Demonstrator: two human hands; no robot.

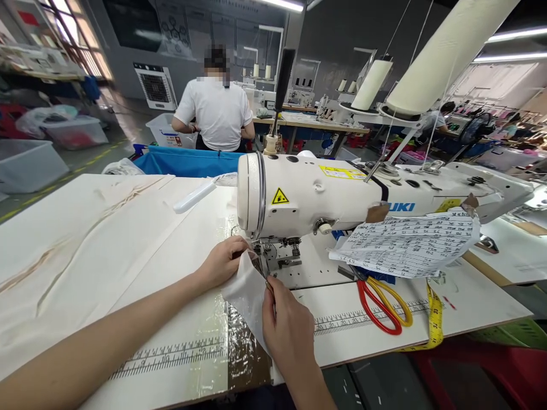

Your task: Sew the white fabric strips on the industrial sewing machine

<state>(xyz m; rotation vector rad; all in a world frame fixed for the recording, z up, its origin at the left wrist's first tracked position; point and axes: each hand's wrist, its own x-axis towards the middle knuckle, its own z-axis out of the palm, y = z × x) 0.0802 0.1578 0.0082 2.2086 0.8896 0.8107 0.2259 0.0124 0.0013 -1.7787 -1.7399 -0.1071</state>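
My left hand [224, 261] pinches the upper edge of a piece of white fabric [245, 290] beside the needle area of a white sewing machine [299, 193]. The cloth hangs down between my two hands over the table's front part. Closed around a thin, pointed metal tool, which looks like tweezers [261, 269], is my right hand [287, 322]. The tool's tip points up towards the presser foot and touches or nearly touches the fabric; exact contact is too small to tell. My left fingertips are partly hidden by the cloth.
Scissors with red and yellow handles [384, 307] and a yellow tape measure [435, 319] lie right of my hands. A handwritten sheet [410, 242] hangs from the machine. Thread cones [371, 84] stand behind. White cloth [64, 245] covers the table's left. A person [217, 111] works beyond.
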